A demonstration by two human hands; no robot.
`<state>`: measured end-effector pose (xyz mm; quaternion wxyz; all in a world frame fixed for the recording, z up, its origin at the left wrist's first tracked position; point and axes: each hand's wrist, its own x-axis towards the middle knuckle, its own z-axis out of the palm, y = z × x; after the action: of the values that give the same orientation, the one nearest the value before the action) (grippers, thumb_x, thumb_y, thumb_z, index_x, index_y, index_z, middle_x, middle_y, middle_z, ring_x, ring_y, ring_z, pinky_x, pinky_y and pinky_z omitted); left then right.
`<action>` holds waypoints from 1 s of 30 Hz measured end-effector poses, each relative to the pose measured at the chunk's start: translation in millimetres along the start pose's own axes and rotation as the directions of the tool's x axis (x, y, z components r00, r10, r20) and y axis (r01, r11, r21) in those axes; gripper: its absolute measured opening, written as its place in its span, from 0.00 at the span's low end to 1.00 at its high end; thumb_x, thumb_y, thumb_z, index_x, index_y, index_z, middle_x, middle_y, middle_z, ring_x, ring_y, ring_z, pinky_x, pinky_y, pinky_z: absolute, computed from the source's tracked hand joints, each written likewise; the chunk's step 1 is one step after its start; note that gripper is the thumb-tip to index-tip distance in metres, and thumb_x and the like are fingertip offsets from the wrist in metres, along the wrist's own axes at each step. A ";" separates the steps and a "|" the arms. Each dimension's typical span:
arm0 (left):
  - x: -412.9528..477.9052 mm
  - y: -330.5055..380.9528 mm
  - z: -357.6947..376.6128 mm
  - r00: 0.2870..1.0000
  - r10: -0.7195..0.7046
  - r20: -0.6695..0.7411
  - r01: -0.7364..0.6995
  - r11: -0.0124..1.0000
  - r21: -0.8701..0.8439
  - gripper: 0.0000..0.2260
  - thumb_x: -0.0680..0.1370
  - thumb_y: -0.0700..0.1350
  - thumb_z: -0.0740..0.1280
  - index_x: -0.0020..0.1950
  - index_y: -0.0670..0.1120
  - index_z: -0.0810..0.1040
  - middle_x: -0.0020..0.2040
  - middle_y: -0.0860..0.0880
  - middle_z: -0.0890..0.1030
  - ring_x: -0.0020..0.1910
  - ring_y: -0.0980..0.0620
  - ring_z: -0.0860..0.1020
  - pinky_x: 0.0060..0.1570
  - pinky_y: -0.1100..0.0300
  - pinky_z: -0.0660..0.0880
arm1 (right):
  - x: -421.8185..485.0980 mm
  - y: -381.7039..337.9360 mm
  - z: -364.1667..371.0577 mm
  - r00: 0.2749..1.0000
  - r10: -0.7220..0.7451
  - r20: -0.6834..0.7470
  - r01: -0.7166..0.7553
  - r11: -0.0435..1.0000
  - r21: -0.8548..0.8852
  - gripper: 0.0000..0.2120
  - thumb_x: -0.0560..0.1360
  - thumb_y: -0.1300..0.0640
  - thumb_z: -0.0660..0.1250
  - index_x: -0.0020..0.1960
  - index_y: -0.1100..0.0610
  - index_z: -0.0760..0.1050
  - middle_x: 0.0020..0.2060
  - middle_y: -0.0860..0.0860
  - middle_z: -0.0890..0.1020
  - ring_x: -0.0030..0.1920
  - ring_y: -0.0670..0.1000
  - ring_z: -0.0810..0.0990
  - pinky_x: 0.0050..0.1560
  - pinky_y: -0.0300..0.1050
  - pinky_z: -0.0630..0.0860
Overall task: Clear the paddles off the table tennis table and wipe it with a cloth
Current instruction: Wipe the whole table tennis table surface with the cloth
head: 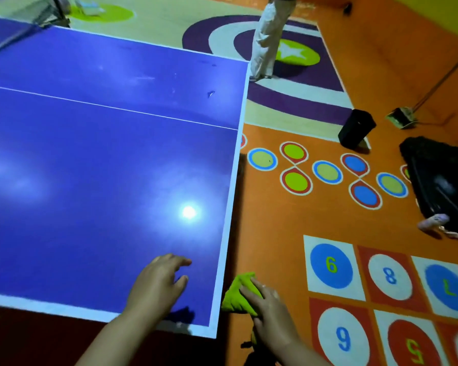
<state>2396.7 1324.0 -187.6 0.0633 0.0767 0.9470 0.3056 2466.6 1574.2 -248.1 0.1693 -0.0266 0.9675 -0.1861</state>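
Right hand [271,310] clutched the green cloth [236,293] just off the table tennis table [220,281] corner; left hand [158,282] hovered, fingers spread. Cloth looked soft, light — bunch it anywhere.

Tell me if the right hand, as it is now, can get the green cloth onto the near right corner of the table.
Probably yes. The right hand holds the green cloth just off the table edge, nothing lies between, and the left hand leaves that corner free.
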 end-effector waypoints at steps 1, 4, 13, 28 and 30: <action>11.0 9.5 4.0 1.000 0.007 0.001 -0.007 1.000 0.006 0.13 0.72 0.42 0.71 0.56 0.51 0.80 0.48 0.53 0.80 0.52 0.51 0.77 0.48 0.58 0.71 | 1.4 14.8 -8.9 0.998 0.047 -0.031 -0.046 0.998 0.040 0.37 0.74 0.64 0.60 0.73 0.33 0.54 0.76 0.40 0.53 0.73 0.52 0.59 0.70 0.42 0.60; 48.1 42.6 24.7 1.000 0.018 0.014 -0.018 1.000 -0.011 0.13 0.72 0.42 0.70 0.56 0.52 0.80 0.48 0.54 0.79 0.52 0.53 0.77 0.47 0.59 0.71 | 16.1 57.6 -38.8 0.981 0.145 -0.133 -0.122 0.978 0.168 0.38 0.74 0.67 0.60 0.69 0.31 0.51 0.73 0.36 0.53 0.74 0.51 0.58 0.70 0.39 0.57; 186.4 203.2 121.2 0.991 0.116 0.072 -0.111 0.991 -0.072 0.14 0.75 0.46 0.67 0.61 0.54 0.76 0.56 0.58 0.77 0.58 0.59 0.72 0.53 0.67 0.67 | 82.7 201.0 -164.9 0.981 0.082 -0.174 -0.058 0.989 0.136 0.40 0.74 0.66 0.60 0.73 0.34 0.47 0.68 0.31 0.49 0.74 0.50 0.57 0.70 0.41 0.59; 422.9 282.8 136.2 0.993 -0.108 -0.039 0.091 0.947 -0.309 0.21 0.76 0.49 0.66 0.69 0.49 0.68 0.62 0.52 0.74 0.61 0.53 0.72 0.58 0.57 0.70 | 324.1 239.6 -317.9 0.915 -0.342 -0.214 0.374 0.918 0.133 0.45 0.69 0.58 0.58 0.72 0.27 0.37 0.72 0.37 0.55 0.74 0.40 0.54 0.70 0.29 0.47; 475.1 279.5 126.8 0.982 -0.183 0.037 0.174 0.827 -0.534 0.17 0.76 0.47 0.67 0.64 0.49 0.71 0.57 0.51 0.78 0.53 0.57 0.76 0.49 0.61 0.73 | 369.9 241.5 -338.9 0.902 -0.363 -0.235 0.402 0.904 0.146 0.46 0.69 0.58 0.59 0.71 0.26 0.37 0.72 0.33 0.52 0.71 0.30 0.47 0.71 0.30 0.49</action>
<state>1981.9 1707.6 -160.0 0.1029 -0.0353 0.8277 0.5506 2006.8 1875.2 -158.8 0.0320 -0.1816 0.9328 -0.3096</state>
